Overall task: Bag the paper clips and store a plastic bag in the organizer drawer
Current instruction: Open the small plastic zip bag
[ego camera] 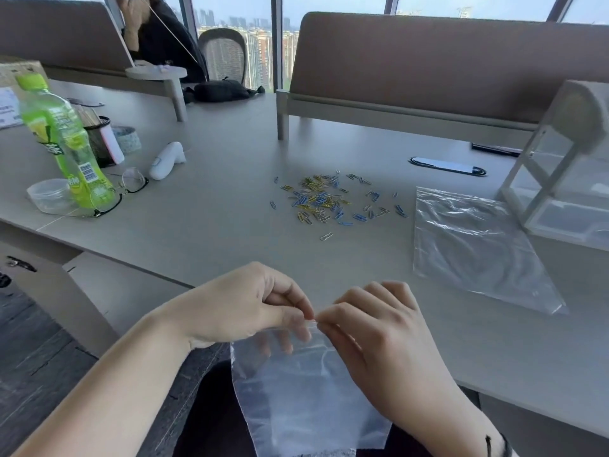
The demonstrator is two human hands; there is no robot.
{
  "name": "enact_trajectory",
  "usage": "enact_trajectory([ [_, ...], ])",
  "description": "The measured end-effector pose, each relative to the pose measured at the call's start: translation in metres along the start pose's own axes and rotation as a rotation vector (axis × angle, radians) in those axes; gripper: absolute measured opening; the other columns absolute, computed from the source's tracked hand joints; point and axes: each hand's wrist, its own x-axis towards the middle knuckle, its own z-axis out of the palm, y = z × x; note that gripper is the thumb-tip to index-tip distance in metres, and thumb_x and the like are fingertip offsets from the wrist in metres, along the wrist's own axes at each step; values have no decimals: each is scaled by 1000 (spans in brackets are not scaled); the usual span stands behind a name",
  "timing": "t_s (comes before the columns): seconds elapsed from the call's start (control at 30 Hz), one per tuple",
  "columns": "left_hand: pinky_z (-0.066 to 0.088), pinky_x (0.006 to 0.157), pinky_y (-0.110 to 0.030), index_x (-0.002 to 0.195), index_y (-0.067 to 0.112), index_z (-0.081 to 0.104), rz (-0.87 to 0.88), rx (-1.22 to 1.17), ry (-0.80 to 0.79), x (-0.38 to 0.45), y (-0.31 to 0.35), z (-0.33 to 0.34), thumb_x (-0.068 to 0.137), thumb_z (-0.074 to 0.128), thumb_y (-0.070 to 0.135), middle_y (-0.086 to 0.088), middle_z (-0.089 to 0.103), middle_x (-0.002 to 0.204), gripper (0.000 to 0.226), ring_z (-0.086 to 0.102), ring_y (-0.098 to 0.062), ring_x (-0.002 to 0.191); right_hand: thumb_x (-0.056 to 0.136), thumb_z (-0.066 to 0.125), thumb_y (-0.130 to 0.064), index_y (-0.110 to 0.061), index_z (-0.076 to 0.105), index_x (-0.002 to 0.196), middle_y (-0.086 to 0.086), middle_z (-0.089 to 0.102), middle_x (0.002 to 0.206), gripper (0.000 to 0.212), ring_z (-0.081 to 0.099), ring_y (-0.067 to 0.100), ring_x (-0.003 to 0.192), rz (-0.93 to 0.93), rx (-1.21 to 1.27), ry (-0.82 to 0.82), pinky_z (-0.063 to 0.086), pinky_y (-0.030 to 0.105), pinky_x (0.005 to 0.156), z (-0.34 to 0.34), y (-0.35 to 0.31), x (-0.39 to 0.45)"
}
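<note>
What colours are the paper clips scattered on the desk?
The paper clips are mostly blue and yellow, with some silver; head view.

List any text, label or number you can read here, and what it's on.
None can be read.
Green bottle: label has print and a barcode, too blurred to read.
White card at the far left: printed lines, too small to read.
Plastic bags, paper clips, organizer: no print visible.

organizer [560, 179] cropped right, bag [306, 400] cropped below
</note>
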Motion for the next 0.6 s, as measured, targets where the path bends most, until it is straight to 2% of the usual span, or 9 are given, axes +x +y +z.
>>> enact_trajectory([
  [0.17, 56, 59, -32, 91, 2, 70, -40, -51, 35, 3, -2, 6, 95, 62, -2, -16, 79, 84, 10, 70, -25, 65, 92, 68, -26, -28, 74, 83, -10, 65, 79, 11, 59, 20, 70, -31, 40, 57, 45, 40, 70, 2, 2, -4],
  [0.27, 57, 66, -38, 98, 0, 70, -56, -49, 65, 1, -4, 6, 93, 66, 2, -16, 79, 84, 7, 71, -24, 65, 91, 70, -26, -29, 75, 84, -11, 65, 79, 10, 59, 18, 70, -36, 61, 63, 45, 40, 71, 4, 4, -7],
  [0.37, 59, 65, -32, 107, 5, 70, -59, 2, 31, -5, -4, 4, 90, 72, 3, -13, 79, 84, 17, 70, -23, 68, 91, 71, -25, -28, 75, 82, -10, 64, 78, 10, 58, 18, 68, -35, 72, 69, 45, 39, 70, 4, 4, -10],
  [0.47, 60, 76, -31, 108, 9, 71, -51, 78, -45, -10, -4, 1, 91, 68, -3, -10, 80, 91, 21, 73, -23, 73, 92, 70, -26, -26, 73, 80, -10, 63, 77, 12, 55, 18, 67, -35, 83, 46, 45, 39, 68, 6, 5, -11],
  [0.6, 62, 82, -37, 107, 8, 71, -68, 93, -26, -12, -4, 2, 94, 64, -3, -12, 80, 91, 19, 77, -30, 83, 94, 67, -27, -23, 72, 82, -8, 64, 80, 13, 56, 20, 67, -37, 94, 31, 46, 39, 68, 8, 2, -14],
])
